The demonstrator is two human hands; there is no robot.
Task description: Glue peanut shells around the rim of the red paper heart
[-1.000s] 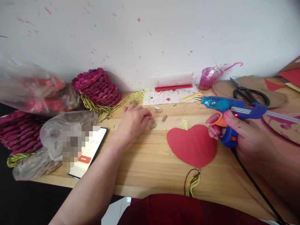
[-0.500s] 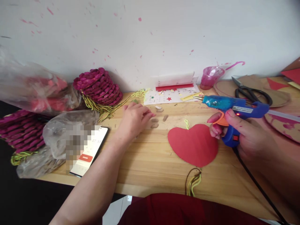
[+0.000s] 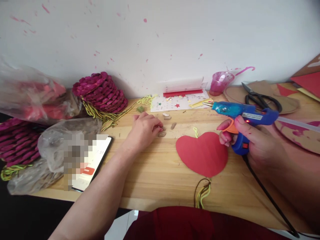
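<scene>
1. The left hand [image 3: 145, 130] rests low over the table, palm down, fingers bent together at a small brown oval piece [image 3: 162, 134]; whether they pinch it or merely touch it, I cannot tell
2. The right hand [image 3: 257, 140] is wrapped around a blue plastic glue gun with an orange trigger [image 3: 246, 115], index finger at the trigger, thumb on the body
3. The glue gun's long axis runs crosswise, its metal nozzle pointing left, towards the left hand's side; the brown oval piece lies to the left of the nozzle and nearer the person, so the left hand is much the nearer to it
4. Between the hands lies a flat red paper heart [image 3: 202, 153], its notch facing the wall and its tip the person, its right lobe just beside the right fingers
5. A second brown piece [image 3: 173, 125] lies just right of the first, slightly farther away
6. Bare pale wooden table [image 3: 150, 180] spreads from the left forearm to the heart, down to the front edge
7. Outward, a lit phone [image 3: 100, 153] bounds the left, black-handled scissors [image 3: 262, 101] lie beyond the gun, and a white star-patterned sheet [image 3: 160, 106] lies by the wall
</scene>
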